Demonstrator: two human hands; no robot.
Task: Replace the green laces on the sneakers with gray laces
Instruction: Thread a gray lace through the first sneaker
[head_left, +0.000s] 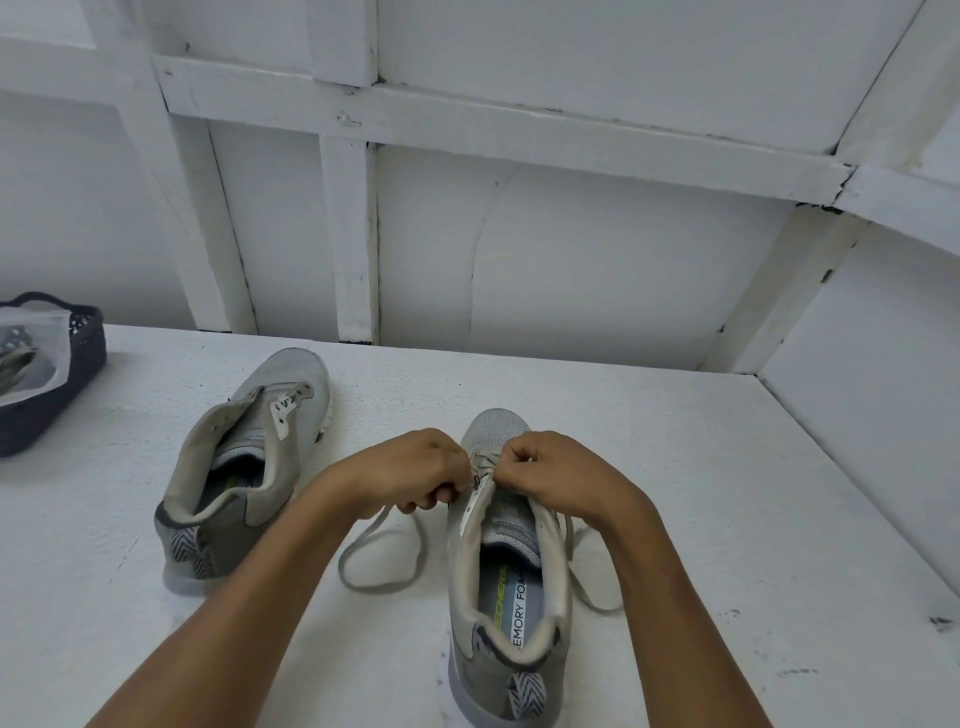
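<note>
Head view: stood the near sneaker upright on the right half of the white table, heel toward the near edge and toe toward the far white panelled wall. Closed the left hand narrowly at the sneaker's left eyelet row, fingers curled and pinching the gray lace, with the slack lying in a loose loop on the table just left of the shoe and another length trailing along its right side. Curled the right hand tightly too, thumb and fingertips pinching the near sneaker's upper edge at the front of the throat, almost touching the left hand; could not tell whether lace was also caught in that pinch. Stood the other sneaker farther left, well apart, toe angled toward the wall. Kept a dark basket at the far left edge, with a translucent bag inside, contents too blurred to name.
</note>
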